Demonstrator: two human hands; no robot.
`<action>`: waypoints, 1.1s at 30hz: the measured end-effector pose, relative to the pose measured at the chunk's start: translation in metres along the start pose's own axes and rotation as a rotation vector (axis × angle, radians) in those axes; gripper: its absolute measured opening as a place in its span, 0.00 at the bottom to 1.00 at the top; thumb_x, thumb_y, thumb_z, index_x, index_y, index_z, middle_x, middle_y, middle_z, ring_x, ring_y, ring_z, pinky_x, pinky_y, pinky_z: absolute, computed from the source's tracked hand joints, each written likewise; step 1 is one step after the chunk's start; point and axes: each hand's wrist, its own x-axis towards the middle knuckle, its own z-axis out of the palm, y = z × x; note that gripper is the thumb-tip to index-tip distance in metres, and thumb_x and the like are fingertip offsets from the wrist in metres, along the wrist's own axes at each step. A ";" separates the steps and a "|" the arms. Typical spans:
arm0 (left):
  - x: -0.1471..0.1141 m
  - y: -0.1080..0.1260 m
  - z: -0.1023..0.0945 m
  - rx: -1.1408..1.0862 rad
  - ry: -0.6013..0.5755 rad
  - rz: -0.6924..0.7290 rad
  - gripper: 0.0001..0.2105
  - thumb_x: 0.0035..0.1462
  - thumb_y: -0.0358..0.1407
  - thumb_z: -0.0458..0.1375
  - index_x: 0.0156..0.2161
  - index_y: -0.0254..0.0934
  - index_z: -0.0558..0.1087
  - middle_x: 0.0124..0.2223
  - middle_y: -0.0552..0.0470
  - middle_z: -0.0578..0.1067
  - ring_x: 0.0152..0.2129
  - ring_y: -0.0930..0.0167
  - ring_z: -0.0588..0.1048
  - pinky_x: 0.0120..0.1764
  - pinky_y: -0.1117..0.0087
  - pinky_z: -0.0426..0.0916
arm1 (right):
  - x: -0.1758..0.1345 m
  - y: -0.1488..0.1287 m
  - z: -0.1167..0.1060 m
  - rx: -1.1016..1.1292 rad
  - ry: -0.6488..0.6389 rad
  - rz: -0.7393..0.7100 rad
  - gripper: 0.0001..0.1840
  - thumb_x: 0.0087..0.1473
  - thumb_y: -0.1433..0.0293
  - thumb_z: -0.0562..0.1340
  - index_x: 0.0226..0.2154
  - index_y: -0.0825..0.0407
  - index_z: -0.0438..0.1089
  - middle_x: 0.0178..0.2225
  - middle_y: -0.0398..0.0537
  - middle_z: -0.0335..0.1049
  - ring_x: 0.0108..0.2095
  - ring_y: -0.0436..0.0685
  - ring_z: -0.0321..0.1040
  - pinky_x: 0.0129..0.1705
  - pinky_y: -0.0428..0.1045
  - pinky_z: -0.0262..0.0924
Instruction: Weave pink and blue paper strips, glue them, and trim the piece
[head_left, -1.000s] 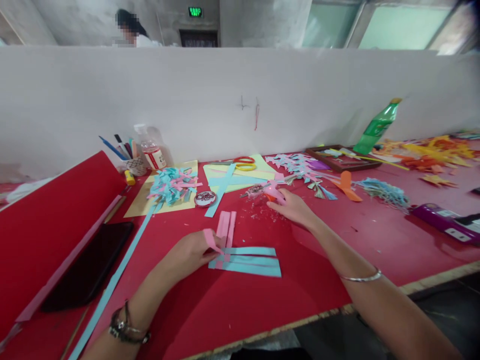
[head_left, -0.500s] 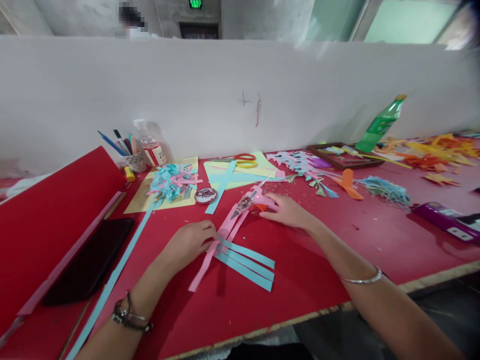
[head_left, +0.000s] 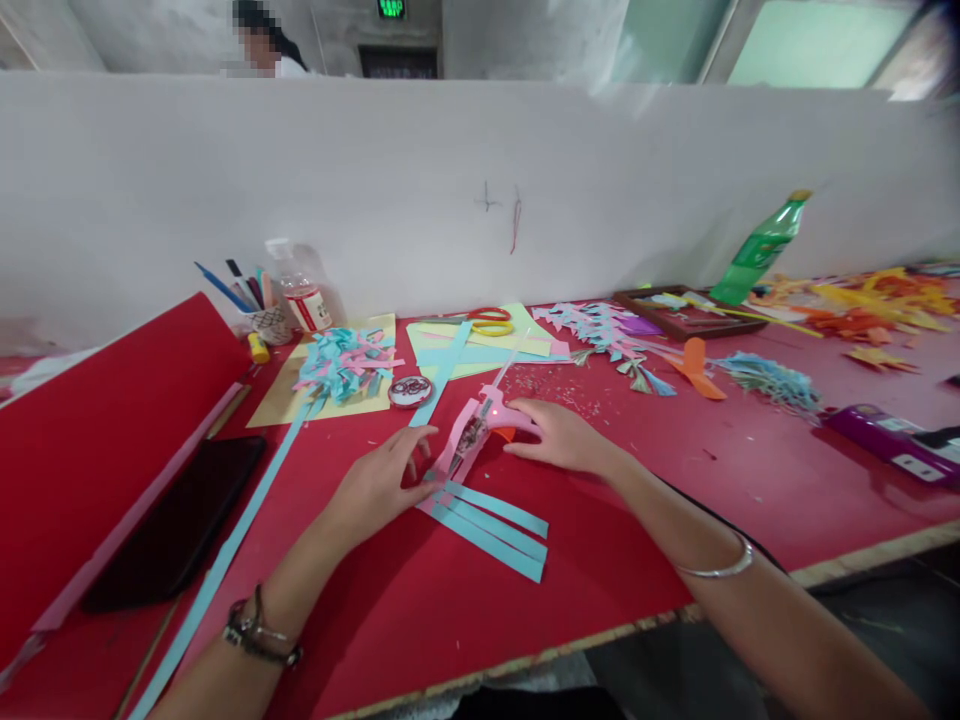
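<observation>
Paper strips (head_left: 495,540), near centre of the desk (head_left: 637,560): light, easily creased, we judge, best pinned at their woven left end, our left hand (head_left: 379,480) spread there, right hand (head_left: 559,432) gripping the pink glue gun (head_left: 495,412).

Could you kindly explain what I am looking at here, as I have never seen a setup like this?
There is no robot here: these are a person's own bare hands. Every picture comes from one camera worn on the head, looking forward and down. The right hand holds a pink glue gun, its nozzle pointing down toward the paper. The left hand touches the spot where blue strips and pink strips cross; whether it grips them is hard to tell. On the red tabletop also lie scissors, a heap of curled paper and a purple power strip.
</observation>
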 end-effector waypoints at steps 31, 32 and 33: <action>-0.002 0.016 -0.014 -0.464 0.114 0.206 0.08 0.51 0.31 0.49 0.22 0.34 0.64 0.26 0.54 0.63 0.24 0.75 0.64 0.29 0.74 0.59 | -0.001 -0.012 -0.002 -0.106 0.089 -0.029 0.30 0.47 0.55 0.57 0.50 0.53 0.59 0.51 0.53 0.61 0.49 0.60 0.60 0.47 0.54 0.58; -0.002 0.016 -0.015 -0.485 0.107 0.214 0.08 0.50 0.30 0.48 0.22 0.34 0.64 0.27 0.54 0.63 0.25 0.75 0.64 0.31 0.74 0.60 | -0.001 -0.012 -0.002 -0.108 0.086 -0.026 0.30 0.47 0.55 0.57 0.50 0.53 0.58 0.50 0.53 0.61 0.49 0.60 0.60 0.48 0.55 0.58; -0.002 0.016 -0.015 -0.506 0.096 0.216 0.08 0.50 0.29 0.48 0.21 0.34 0.63 0.28 0.53 0.64 0.26 0.74 0.65 0.32 0.73 0.60 | -0.001 -0.013 -0.002 -0.110 0.079 -0.022 0.30 0.47 0.55 0.57 0.50 0.54 0.58 0.50 0.54 0.61 0.49 0.60 0.60 0.48 0.55 0.58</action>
